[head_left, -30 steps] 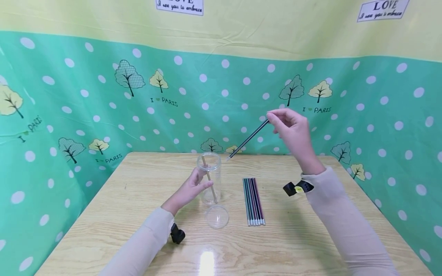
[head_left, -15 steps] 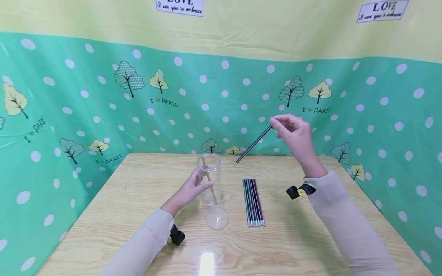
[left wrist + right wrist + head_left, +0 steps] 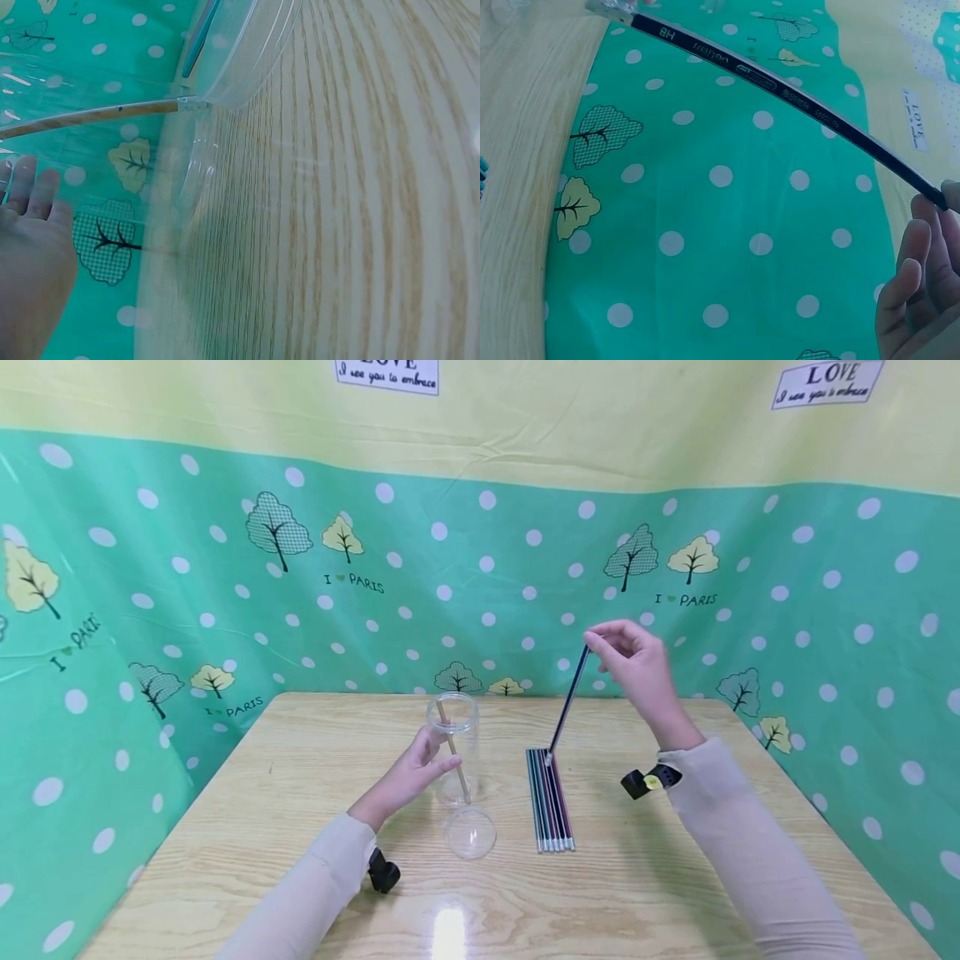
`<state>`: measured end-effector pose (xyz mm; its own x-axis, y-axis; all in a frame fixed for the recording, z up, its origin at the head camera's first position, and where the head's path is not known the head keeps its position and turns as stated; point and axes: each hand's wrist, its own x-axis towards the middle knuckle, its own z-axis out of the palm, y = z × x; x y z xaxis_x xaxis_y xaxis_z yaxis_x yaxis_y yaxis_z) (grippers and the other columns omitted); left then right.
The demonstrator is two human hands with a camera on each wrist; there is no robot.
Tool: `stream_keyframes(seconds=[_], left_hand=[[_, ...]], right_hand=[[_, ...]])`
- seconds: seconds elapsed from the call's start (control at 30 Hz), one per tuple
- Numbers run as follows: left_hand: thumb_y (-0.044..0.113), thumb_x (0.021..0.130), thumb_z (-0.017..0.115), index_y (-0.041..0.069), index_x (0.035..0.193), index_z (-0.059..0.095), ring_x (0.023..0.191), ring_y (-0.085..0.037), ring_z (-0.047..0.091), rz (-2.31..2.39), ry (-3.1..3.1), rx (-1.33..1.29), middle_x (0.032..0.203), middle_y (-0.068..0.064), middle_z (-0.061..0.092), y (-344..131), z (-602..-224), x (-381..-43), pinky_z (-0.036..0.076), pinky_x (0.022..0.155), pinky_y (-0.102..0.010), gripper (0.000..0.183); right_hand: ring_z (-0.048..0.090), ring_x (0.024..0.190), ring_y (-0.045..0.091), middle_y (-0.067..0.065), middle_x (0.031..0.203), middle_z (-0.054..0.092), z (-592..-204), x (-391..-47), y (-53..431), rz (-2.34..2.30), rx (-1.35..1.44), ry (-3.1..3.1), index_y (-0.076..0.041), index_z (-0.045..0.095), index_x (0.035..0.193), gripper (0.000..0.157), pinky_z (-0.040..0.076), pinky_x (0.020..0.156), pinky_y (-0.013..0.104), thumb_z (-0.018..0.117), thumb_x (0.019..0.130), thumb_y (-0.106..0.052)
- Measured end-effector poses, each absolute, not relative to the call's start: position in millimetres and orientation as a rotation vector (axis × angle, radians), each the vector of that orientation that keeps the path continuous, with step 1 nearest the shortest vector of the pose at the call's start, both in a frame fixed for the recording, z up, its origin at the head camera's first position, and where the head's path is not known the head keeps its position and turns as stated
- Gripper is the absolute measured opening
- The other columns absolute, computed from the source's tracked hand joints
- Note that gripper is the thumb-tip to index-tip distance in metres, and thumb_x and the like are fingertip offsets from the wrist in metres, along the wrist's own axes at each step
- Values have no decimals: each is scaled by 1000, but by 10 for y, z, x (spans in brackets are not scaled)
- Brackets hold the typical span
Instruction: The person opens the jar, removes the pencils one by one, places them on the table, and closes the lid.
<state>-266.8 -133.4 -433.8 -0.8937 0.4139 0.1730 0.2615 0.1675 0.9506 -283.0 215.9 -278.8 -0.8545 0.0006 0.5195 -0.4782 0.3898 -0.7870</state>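
Pencil up in the air, dark-barrelled, pinched at its top end between the thumb and fingertips of the right hand. It hangs steeply, almost upright, with its lower metal-capped end pointing down just above the far end of the row of pencils lying on the tabletop. The right wrist view shows the same barrel running across the frame with "HB" printed near its capped end, and the fingertips closing on the other end at the lower right.

Over on the other side, the left hand wraps its thumb and fingers round the clear jar, which stands upright on the tabletop. Inside the jar one tan pencil leans on a slant, its top resting against the rim. The left wrist view catches that tan shaft through the jar's curved wall, with the fingers at the left edge.

Just in front of the jar, nearer the person, the round clear lid lies flat on the wood. The row of pencils sits to the right of the jar and lid, close but apart from them, packed side by side with their pale capped ends toward the person.

Both sleeves are cream-coloured, each wrist wearing a small black camera. Behind the tabletop hangs green cloth with white dots and little trees.
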Motion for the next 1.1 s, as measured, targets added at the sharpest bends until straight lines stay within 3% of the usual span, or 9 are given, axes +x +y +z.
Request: stream_keyframes(seconds=[0.27,0.47,0.77,1.1], left_hand=[[27,101,62,23,157,22,150,-33,19,1832,2291,649,162,-15,26,-1333,-4329,-2655,17,118,-58,69],[27,101,62,23,157,22,150,-33,19,1838,2288,652,162,-15,25,-1333,-4330,-2654,17,118,-58,69],[28,101,62,23,158,21,150,-32,19,1827,2296,651,162,-15,25,-1330,-4326,-2657,16,119,-56,70],[26,102,61,18,158,20,150,-33,17,1825,2295,672,162,-17,24,-1337,-4334,-2659,16,118,-57,70]], right_hand=[[63,74,22,4,97,72,-2904,-2893,2210,1493,379,-2271,-16,70,113,42,49,57,27,68,91,-52],[64,80,27,4,101,72,-3024,-2978,2264,1547,328,-2372,-15,69,117,46,52,63,28,68,91,-53],[59,74,19,4,93,66,-3305,-3107,2350,1588,273,-2521,-11,68,121,49,52,62,28,66,94,-52],[56,73,16,9,105,65,-3731,-3248,2445,1644,206,-2622,-4,67,123,48,52,62,27,64,97,-45]])
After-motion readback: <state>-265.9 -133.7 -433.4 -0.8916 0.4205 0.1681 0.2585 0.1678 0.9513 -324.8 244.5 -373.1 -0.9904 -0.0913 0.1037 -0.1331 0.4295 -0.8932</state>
